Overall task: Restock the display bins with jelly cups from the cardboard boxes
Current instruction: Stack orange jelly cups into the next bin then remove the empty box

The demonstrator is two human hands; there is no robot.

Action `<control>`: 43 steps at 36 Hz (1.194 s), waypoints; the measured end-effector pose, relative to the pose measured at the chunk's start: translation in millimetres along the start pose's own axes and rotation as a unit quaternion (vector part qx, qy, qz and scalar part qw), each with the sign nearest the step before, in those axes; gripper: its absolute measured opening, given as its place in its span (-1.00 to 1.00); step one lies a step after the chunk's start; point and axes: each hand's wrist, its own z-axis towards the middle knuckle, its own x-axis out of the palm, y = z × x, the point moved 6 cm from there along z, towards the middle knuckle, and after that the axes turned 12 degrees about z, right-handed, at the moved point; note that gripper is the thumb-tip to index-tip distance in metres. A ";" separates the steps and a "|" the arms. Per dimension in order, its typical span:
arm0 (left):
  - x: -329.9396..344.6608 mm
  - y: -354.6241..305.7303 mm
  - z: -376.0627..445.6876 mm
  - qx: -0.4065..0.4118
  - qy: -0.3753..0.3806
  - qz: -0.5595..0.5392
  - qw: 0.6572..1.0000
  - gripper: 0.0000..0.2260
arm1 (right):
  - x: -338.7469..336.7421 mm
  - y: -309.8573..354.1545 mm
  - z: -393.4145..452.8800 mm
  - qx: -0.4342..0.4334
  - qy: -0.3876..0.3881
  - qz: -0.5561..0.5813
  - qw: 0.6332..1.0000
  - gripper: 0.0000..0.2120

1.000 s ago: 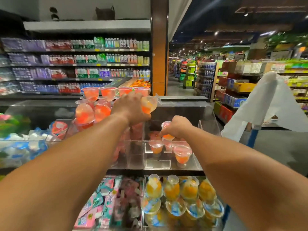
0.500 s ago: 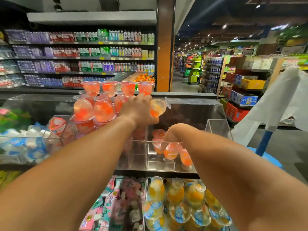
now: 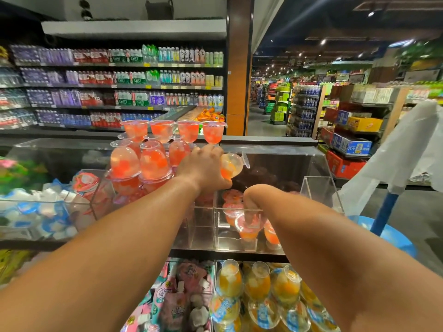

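- Landmark: the clear acrylic bin (image 3: 239, 245), the compartment with few cups in it, low in the middle of the display. All places below are given from it.
- Far left of the bin: a compartment of blue-and-white packets (image 3: 36, 212). Not part of this step.
- Up and left of the bin: the stacked red jelly cups (image 3: 148, 154), built in tiers, the lower ones inverted and the top row upright. The stack looks tall and likely unsteady.
- Just above the bin: the left hand (image 3: 203, 168), fingers curled round an orange jelly cup (image 3: 231, 165) held on its side, lid tab pointing right. The knuckles sit right beside the stack's nearest cups; whether they touch cannot be told.
- Inside the bin: the right hand (image 3: 251, 207), wrist bent down over the front wall, fingertips on the lid of an upright cup (image 3: 248, 227). Fingers appear curled onto it, a pinching hold; full detail is hidden by the wrist.
- Beside that cup, right: another upright orange cup (image 3: 272, 236), close by.
- Below the bin: a lower compartment of yellow jelly cups (image 3: 259, 283).
- Judgement: the step is seating a cup in the bin. Set it flat on its base, clear of its neighbour, before letting go.
- Judgement: keep the left forearm away from the red stack; a nudge could topple it.
- No cardboard boxes are in view.
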 end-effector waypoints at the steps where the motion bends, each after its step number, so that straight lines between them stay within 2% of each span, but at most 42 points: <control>1: 0.1 0.1 0.1 0.001 0.001 0.001 1.000 -0.25 | 1.3 -5.1 4.6 0.016 0.004 -0.010 1.000 -0.49; 5: -1.0 0.5 2.4 0.010 0.010 0.011 1.000 -0.26 | -11.9 -10.8 5.6 0.015 0.016 -0.027 0.999 -0.56; 7: -4.7 -0.8 4.8 0.020 0.013 0.029 0.999 -0.31 | -33.9 -11.8 -2.3 -0.003 -0.005 -0.016 1.000 -0.56; 11: -13.5 -8.9 14.2 0.044 0.026 0.097 0.994 -0.43 | -82.3 -11.6 -29.8 -0.078 -0.032 0.112 0.990 -0.30; 14: -20.5 -17.7 21.1 0.056 0.024 0.115 0.992 -0.48 | -100.7 0.4 -50.7 -0.154 -0.054 0.156 0.974 -0.11; 16: -27.9 -29.0 22.6 0.072 0.007 0.119 0.990 -0.50 | -104.4 7.9 -55.8 -0.192 -0.089 0.156 0.965 -0.18; 20: -33.9 -50.7 22.4 0.117 -0.038 0.116 0.986 -0.48 | -99.7 11.8 -53.1 -0.211 -0.134 0.085 0.965 -0.54; 22: -29.0 -53.3 23.5 0.125 -0.050 0.103 0.986 -0.42 | -98.3 5.1 -45.3 -0.197 -0.131 0.094 0.967 -0.52; 24: -20.2 -52.0 25.5 0.122 -0.041 0.074 0.989 -0.24 | -99.0 -3.6 -39.0 -0.186 -0.128 0.123 0.966 -0.49; 26: -12.3 -51.1 27.5 0.115 -0.024 0.039 0.992 -0.06 | -100.8 -11.2 -34.7 -0.184 -0.127 0.158 0.962 -0.56; 28: -8.6 -49.4 29.6 0.092 -0.001 -0.020 0.996 -0.02 | -102.6 -18.2 -32.1 -0.192 -0.124 0.215 0.949 -0.61; 33: -8.3 -44.6 32.7 0.028 0.058 -0.216 0.974 -0.21 | -109.2 -31.7 -30.0 -0.207 -0.132 0.343 0.907 -0.68; 36: -4.7 -47.3 34.4 0.040 0.073 -0.218 0.973 -0.52 | -107.0 -36.9 -23.3 -0.200 -0.124 0.378 0.896 -0.58; 37: -2.5 -48.5 35.0 0.042 0.076 -0.212 0.974 -0.57 | -105.2 -38.9 -20.4 -0.195 -0.122 0.390 0.892 -0.51; 41: 1.9 -47.4 36.1 0.019 0.048 -0.199 0.979 -0.57 | -95.4 -50.6 -7.8 -0.151 -0.164 0.406 0.886 -0.17; 43: -0.1 -42.5 37.4 0.000 0.026 -0.190 0.981 -0.54 | -88.9 -54.6 -1.8 -0.131 -0.193 0.366 0.901 -0.22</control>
